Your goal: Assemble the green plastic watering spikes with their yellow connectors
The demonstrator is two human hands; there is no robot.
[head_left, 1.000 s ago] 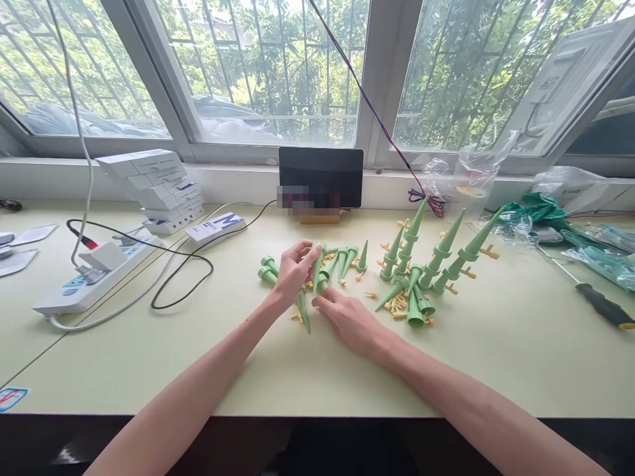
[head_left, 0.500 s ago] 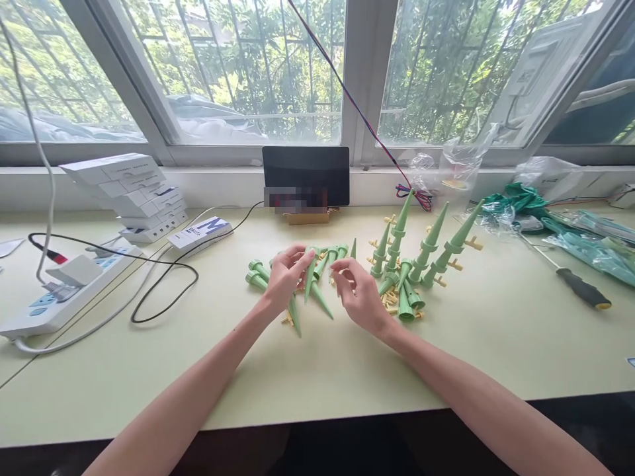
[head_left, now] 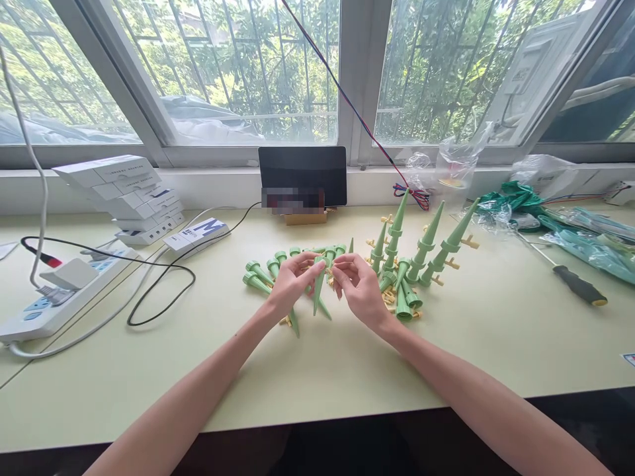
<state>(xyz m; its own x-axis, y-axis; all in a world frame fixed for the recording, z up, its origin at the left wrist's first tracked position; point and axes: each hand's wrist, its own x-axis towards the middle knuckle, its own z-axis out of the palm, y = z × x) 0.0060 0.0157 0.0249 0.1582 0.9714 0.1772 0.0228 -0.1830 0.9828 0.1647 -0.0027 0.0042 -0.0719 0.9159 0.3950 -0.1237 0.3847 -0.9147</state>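
Observation:
Between the thumb and fingers of my left hand [head_left: 290, 283] is a green plastic watering spike [head_left: 318, 296], its point hanging down. My right hand [head_left: 362, 292] is closed in a pinch at the spike's upper side, on a small yellow valve [head_left: 329, 270] partly covered by the fingers. More green spikes [head_left: 256, 280] lie behind and beside my left hand, several with their wide capped ends facing away. Right of my right hand stand stacked green spikes [head_left: 425, 246] with yellow valves sticking out. Loose spikes [head_left: 404, 304] and small yellow valves lie at their foot.
A dark tablet [head_left: 303, 173] leans on a stand by the window. Stacked white boxes [head_left: 141, 198], a power strip [head_left: 37, 317] and a looping black cable [head_left: 163, 266] occupy the left. To the right lie a screwdriver [head_left: 579, 285] and green plastic bags [head_left: 590, 248].
My left hand has brought the spike rightward, up against the fingers of my right hand. The gap between the hands has closed, and the view has shifted slightly.

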